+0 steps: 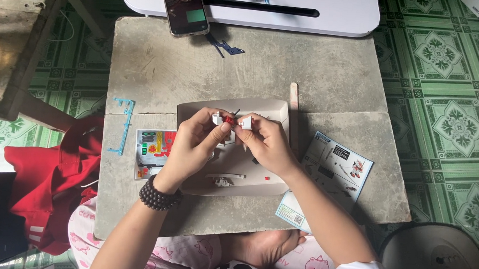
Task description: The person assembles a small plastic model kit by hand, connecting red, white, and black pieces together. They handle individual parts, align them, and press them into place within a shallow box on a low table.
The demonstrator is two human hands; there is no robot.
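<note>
White and red model-kit assembly (230,120) sits pinched between both hands: left hand (194,143) grips one white end, right hand (266,145) the other, fingertips closed tight, just above the beige tray (275,110); instruction sheet (335,165) lies right.

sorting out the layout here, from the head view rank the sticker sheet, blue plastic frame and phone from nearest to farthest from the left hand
1. Sticker sheet: on the slab just left of the left hand, partly under it.
2. Blue plastic frame: further left, at the slab's left edge.
3. Phone: far side of the slab, leaning at the top.
</note>
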